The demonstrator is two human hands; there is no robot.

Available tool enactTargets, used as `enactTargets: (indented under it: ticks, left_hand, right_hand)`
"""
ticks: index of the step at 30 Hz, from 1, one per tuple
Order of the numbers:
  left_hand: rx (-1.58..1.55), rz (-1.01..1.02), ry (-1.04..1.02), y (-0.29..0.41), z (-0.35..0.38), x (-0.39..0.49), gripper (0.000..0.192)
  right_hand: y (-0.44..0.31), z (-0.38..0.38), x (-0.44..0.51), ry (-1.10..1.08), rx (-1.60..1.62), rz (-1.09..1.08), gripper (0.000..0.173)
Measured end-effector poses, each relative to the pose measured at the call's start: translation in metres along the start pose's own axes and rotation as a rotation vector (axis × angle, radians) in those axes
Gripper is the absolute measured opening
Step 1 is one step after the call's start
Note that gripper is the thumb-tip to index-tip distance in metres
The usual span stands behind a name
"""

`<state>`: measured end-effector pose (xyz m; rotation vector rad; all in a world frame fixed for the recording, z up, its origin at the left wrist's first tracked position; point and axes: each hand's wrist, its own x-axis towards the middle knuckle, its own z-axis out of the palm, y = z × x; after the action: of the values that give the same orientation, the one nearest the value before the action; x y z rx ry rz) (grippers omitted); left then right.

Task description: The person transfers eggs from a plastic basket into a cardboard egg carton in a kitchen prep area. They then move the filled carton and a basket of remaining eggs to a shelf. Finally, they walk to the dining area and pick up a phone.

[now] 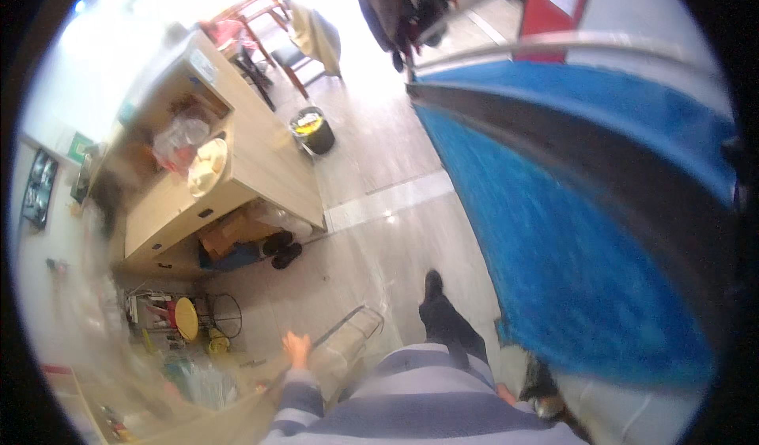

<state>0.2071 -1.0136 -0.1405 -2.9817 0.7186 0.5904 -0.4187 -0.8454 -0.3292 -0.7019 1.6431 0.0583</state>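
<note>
My left hand is at the lower left of centre, out in front of a striped sleeve, with its fingers bent; whether they hold anything is too blurred to tell. Just right of it lies a thin dark metal frame around a pale surface. Only a small part of my right hand shows beside the striped top, low on the right, the rest hidden by the body. Near it a dark item with a rounded shiny part is seen. One leg in dark trousers is stretched forward on the tiled floor.
A wooden counter holds a plate of pale food and a plastic bag. Dark shoes lie by its base. A black bin stands beyond. A large blue panel with a dark band fills the right side.
</note>
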Motion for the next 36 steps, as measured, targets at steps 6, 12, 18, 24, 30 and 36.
enactTargets:
  ticks: [6,12,18,24,30,36]
  left_hand:
    - [0.015,-0.184,-0.047,0.015,0.030,0.011,0.043]
    - [-0.390,-0.287,-0.403,0.120,0.064,0.063,0.035]
    - [0.113,0.636,-0.568,0.256,0.086,0.225,0.023]
    - [-0.726,0.047,-0.410,0.392,0.013,0.341,0.016]
    - [-0.879,0.113,-0.382,0.526,-0.088,0.464,0.020]
    - [-0.694,0.192,-0.259,0.645,-0.133,0.563,0.023]
  right_hand:
    - [-0.311,-0.132,0.044,0.260,-0.453,-0.265,0.025]
    - [-0.650,-0.198,0.119,0.346,-0.276,-0.466,0.030]
    - [-0.841,-0.180,0.191,0.186,-0.296,-0.644,0.035]
    - [-0.902,-0.163,0.203,0.057,-0.447,-0.281,0.030]
    - [-0.968,-0.192,0.282,-0.153,-0.492,-0.188,0.023]
    - [-1.072,-0.175,0.466,0.011,-0.740,-0.511,0.020]
